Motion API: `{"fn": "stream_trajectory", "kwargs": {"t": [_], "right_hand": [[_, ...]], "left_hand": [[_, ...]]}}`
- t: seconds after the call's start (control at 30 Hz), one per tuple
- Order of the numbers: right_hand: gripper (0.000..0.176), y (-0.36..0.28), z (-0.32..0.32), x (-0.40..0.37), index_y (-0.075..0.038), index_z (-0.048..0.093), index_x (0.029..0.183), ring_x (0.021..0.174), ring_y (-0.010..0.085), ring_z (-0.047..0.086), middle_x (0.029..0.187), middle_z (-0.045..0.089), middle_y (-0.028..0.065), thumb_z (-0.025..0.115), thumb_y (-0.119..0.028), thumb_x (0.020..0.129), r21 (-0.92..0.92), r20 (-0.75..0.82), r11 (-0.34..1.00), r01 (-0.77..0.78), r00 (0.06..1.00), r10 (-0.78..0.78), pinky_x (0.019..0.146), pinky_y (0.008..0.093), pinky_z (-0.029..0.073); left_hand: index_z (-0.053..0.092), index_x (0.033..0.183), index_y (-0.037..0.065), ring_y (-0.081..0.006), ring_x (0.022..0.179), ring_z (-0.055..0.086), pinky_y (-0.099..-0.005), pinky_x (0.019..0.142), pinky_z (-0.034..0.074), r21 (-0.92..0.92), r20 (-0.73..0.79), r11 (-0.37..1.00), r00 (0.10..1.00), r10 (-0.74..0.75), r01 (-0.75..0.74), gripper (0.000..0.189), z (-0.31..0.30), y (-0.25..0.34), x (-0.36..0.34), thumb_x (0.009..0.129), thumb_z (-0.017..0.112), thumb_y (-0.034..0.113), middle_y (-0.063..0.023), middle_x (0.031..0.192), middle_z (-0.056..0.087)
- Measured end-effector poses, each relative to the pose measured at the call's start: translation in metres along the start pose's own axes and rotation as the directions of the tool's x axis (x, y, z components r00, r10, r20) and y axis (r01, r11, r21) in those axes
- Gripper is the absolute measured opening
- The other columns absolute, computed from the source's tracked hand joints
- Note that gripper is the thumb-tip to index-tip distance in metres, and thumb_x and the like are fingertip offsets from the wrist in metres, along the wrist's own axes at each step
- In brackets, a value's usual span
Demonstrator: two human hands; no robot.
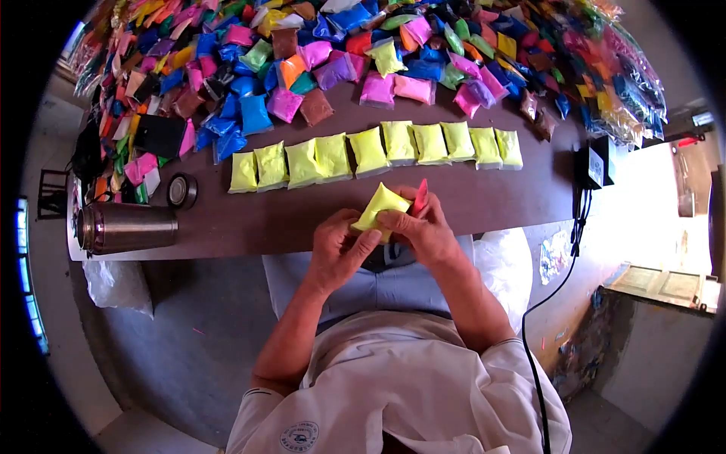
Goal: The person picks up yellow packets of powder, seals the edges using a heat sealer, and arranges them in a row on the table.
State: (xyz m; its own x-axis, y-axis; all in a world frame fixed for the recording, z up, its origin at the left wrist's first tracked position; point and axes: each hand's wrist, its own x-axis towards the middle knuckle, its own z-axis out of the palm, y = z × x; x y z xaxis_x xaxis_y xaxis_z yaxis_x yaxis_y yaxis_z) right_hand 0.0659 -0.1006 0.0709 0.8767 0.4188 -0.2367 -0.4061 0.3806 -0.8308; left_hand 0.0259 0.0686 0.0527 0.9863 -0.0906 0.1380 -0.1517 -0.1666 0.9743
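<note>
Near the table's front edge, my left hand [342, 246] pinches the left side of a small yellow packet [380, 203], thumb in front. My right hand [425, 225] grips the same packet on its right side, with its thumb across the face. A pink-red flat object [420, 198] sticks up between the fingers of my right hand; what it is I cannot make out. Beyond my hands, a row of several yellow packets [370, 151] lies side by side across the table, some edges touching or overlapping.
A big heap of coloured packets [333, 72] covers the back of the brown table [249, 227]. At the left are a steel flask [136, 228], a round lid [181, 190] and a black box [160, 136]. A black device [594, 166] with hanging cables stands at the right edge.
</note>
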Motion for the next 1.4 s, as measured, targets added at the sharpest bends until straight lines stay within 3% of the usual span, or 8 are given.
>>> {"fn": "stream_trajectory", "kwargs": {"t": [0.17, 0.3, 0.6, 0.67, 0.8, 1.13, 1.23, 1.4], "right_hand": [[0.025, -0.015, -0.011, 0.005, 0.003, 0.062, 0.102, 0.074, 0.0062, 0.056, 0.085, 0.063, 0.0012, 0.070, -0.013, 0.084, -0.238, 0.160, 0.969, 0.063, 0.987, -0.024, 0.064, 0.0225, 0.048], [0.019, -0.015, 0.001, 0.006, 0.002, 0.064, 0.097, 0.071, 0.0049, 0.054, 0.081, 0.062, -0.0007, 0.068, -0.013, 0.085, -0.240, 0.089, 0.971, 0.006, 0.996, 0.016, 0.061, 0.0214, 0.046], [0.022, 0.010, 0.001, 0.012, 0.001, 0.062, 0.087, 0.068, 0.0027, 0.051, 0.077, 0.059, -0.0033, 0.067, -0.021, 0.088, -0.077, -0.043, 0.980, 0.182, 0.982, -0.185, 0.058, 0.0198, 0.042], [0.022, 0.003, -0.001, 0.012, 0.001, 0.062, 0.091, 0.071, 0.0032, 0.051, 0.080, 0.060, -0.0026, 0.065, -0.021, 0.090, -0.131, 0.042, 0.983, 0.125, 0.992, -0.121, 0.060, 0.0198, 0.043], [0.022, -0.004, 0.001, 0.000, 0.002, 0.060, 0.095, 0.076, 0.0040, 0.052, 0.083, 0.060, -0.0017, 0.064, -0.020, 0.091, -0.146, -0.046, 0.986, -0.087, 0.996, 0.081, 0.062, 0.0203, 0.044], [0.024, 0.002, -0.004, 0.001, 0.002, 0.059, 0.099, 0.081, 0.0057, 0.054, 0.088, 0.061, -0.0002, 0.063, -0.020, 0.091, -0.220, 0.093, 0.968, 0.117, 0.991, -0.098, 0.071, 0.0235, 0.048], [0.023, 0.001, 0.006, 0.001, 0.002, 0.060, 0.096, 0.079, 0.0056, 0.053, 0.085, 0.060, -0.0007, 0.064, -0.021, 0.090, -0.193, 0.044, 0.971, 0.141, 0.990, -0.135, 0.069, 0.0235, 0.047], [0.022, 0.004, 0.005, 0.005, 0.001, 0.061, 0.094, 0.076, 0.0048, 0.052, 0.084, 0.060, -0.0015, 0.064, -0.020, 0.090, -0.232, -0.092, 0.959, 0.166, 0.977, -0.191, 0.065, 0.0233, 0.046]], "left_hand": [[0.062, 0.082, -0.002, -0.0160, 0.064, 0.054, -0.0284, 0.057, 0.042, 0.037, 0.057, 0.998, 0.997, 0.043, -0.045, 0.029, -0.003, 0.004, 0.003, 0.089, 0.063, 0.027, -0.0084, 0.073, 0.057], [0.060, 0.077, -0.001, -0.0181, 0.063, 0.052, -0.0300, 0.057, 0.041, -0.129, 0.006, 0.984, 0.993, -0.122, 0.121, 0.030, 0.002, 0.006, 0.001, 0.090, 0.060, 0.026, -0.0086, 0.071, 0.055], [0.056, 0.076, 0.000, -0.0187, 0.062, 0.051, -0.0305, 0.058, 0.042, 0.163, 0.013, 0.980, 0.994, 0.112, -0.112, 0.032, 0.007, -0.002, 0.002, 0.095, 0.053, 0.026, -0.0079, 0.068, 0.052], [0.056, 0.081, -0.001, -0.0178, 0.062, 0.053, -0.0296, 0.058, 0.043, -0.036, -0.096, 0.995, 0.991, -0.092, 0.089, 0.031, 0.009, 0.005, 0.000, 0.095, 0.053, 0.026, -0.0082, 0.069, 0.054], [0.056, 0.084, -0.002, -0.0187, 0.061, 0.056, -0.0294, 0.058, 0.044, 0.043, -0.068, 0.999, 0.998, -0.016, 0.019, 0.026, 0.008, 0.001, 0.001, 0.095, 0.054, 0.022, -0.0086, 0.071, 0.055], [0.058, 0.080, -0.001, -0.0256, 0.063, 0.055, -0.0335, 0.058, 0.044, 0.165, -0.006, 0.980, 0.994, 0.111, -0.109, 0.022, 0.006, 0.001, 0.002, 0.092, 0.056, 0.018, -0.0117, 0.072, 0.055], [0.057, 0.077, 0.000, -0.0283, 0.063, 0.054, -0.0353, 0.058, 0.043, -0.049, -0.096, 0.993, 0.989, -0.113, 0.109, 0.022, 0.008, 0.005, 0.001, 0.091, 0.056, 0.017, -0.0118, 0.071, 0.055], [0.053, 0.072, 0.001, -0.0313, 0.063, 0.051, -0.0392, 0.057, 0.041, 0.294, -0.030, 0.940, 0.981, 0.192, -0.175, 0.024, 0.010, 0.002, 0.006, 0.090, 0.056, 0.017, -0.0117, 0.070, 0.054]]}}
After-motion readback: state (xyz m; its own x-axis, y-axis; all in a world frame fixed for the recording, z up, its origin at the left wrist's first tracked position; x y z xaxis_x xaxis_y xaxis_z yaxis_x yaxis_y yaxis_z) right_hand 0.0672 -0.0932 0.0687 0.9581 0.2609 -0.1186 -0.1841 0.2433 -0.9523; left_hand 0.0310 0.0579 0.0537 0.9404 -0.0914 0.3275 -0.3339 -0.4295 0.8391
